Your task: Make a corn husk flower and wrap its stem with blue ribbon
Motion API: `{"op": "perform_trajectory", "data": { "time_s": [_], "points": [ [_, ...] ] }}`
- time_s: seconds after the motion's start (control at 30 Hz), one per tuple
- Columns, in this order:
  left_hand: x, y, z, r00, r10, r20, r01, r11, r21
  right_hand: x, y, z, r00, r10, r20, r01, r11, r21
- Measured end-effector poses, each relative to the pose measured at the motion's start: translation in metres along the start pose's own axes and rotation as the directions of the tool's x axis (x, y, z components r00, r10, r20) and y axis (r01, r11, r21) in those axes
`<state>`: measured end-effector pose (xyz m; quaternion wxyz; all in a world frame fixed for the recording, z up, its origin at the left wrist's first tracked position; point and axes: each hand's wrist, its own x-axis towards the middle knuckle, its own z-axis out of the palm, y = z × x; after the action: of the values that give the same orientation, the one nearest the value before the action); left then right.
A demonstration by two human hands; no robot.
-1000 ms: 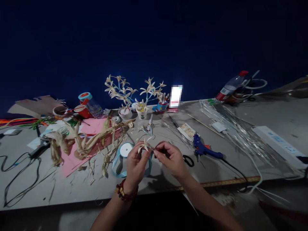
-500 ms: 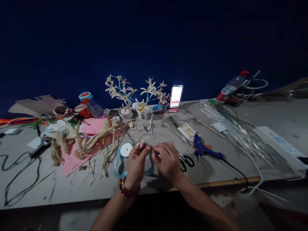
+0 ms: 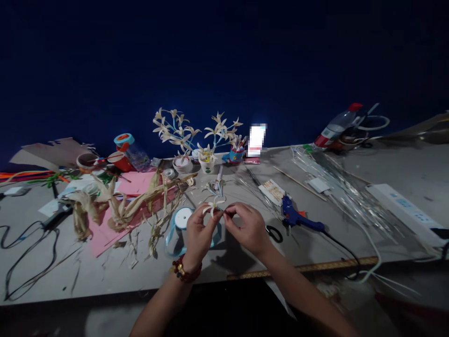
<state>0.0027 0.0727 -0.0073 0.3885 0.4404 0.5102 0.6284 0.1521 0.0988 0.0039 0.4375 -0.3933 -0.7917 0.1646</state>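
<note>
A pale husk flower (image 3: 213,206) is pinched between the thumb and fingers of my left hand (image 3: 199,231), which wears a beaded bracelet. Close beside it, the fingertips of my right hand (image 3: 247,228) are pressed together at the flower's stem end; what they hold is too small to make out. A roll of light blue ribbon (image 3: 183,218) lies left of my left hand, its loose loop running behind that wrist. Black-handled scissors (image 3: 274,234) are partly hidden by my right hand. Another small flower piece (image 3: 214,187) lies just beyond my hands.
Flower branches (image 3: 175,131) stand in cups at the back. Dried husks (image 3: 122,210) cover pink paper (image 3: 101,236) on the left. To the right are a blue glue gun (image 3: 301,220), wires (image 3: 347,192), a power strip (image 3: 407,213) and a bottle (image 3: 335,128). A lit phone (image 3: 257,140) stands behind.
The flower has turned and shows more openly above my left fingers. My right hand has shifted slightly right, covering more of the scissors. The ribbon loop has moved a little.
</note>
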Motion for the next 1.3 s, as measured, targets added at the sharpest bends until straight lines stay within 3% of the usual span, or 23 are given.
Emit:
{"op": "perform_trajectory", "data": {
  "time_s": [0.1,0.3,0.47,0.57,0.67,0.77,0.9,1.0,1.1,1.23,1.3],
  "points": [
    [-0.002,-0.001,0.0,0.999,0.022,0.044,-0.025,0.998,0.057,0.002,-0.001,0.0,0.997,-0.074,-0.023,0.072,0.996,-0.054],
    [-0.008,-0.001,0.007,0.997,0.056,-0.05,-0.052,0.996,0.073,-0.003,-0.001,0.009,0.971,-0.23,-0.066,0.206,0.944,-0.259],
    [-0.011,-0.004,0.011,0.995,0.015,-0.096,-0.017,1.0,-0.023,-0.009,-0.001,0.018,0.964,-0.252,-0.086,0.221,0.937,-0.27],
    [-0.01,-0.004,0.009,0.994,0.034,-0.099,-0.037,0.999,-0.023,-0.01,-0.004,0.017,0.976,-0.171,-0.132,0.155,0.98,-0.125],
    [-0.009,-0.001,0.005,0.996,0.037,-0.079,-0.039,0.999,-0.02,-0.006,-0.007,0.01,0.994,0.068,-0.088,-0.052,0.984,0.172],
    [-0.008,0.002,0.001,0.999,-0.009,-0.04,0.006,0.998,-0.067,-0.001,-0.005,0.002,0.954,0.252,0.165,-0.301,0.831,0.469],
    [-0.005,0.004,-0.001,0.994,-0.103,0.024,0.105,0.976,-0.191,0.004,0.002,-0.002,0.857,0.29,0.425,-0.515,0.498,0.698],
    [-0.004,0.004,-0.001,0.981,-0.185,0.053,0.193,0.944,-0.267,0.005,0.002,-0.003,0.79,0.299,0.535,-0.611,0.317,0.725],
    [-0.005,0.005,-0.002,0.969,-0.231,0.082,0.245,0.911,-0.331,0.004,-0.002,-0.005,0.739,0.291,0.608,-0.67,0.22,0.709],
    [-0.006,0.01,-0.005,0.96,-0.227,0.162,0.271,0.898,-0.347,0.004,-0.007,-0.008,0.648,0.265,0.714,-0.736,-0.024,0.676],
    [-0.006,0.014,-0.006,0.958,-0.193,0.211,0.256,0.91,-0.326,0.004,-0.007,-0.009,0.626,0.228,0.745,-0.748,-0.093,0.657]
  ]
}}
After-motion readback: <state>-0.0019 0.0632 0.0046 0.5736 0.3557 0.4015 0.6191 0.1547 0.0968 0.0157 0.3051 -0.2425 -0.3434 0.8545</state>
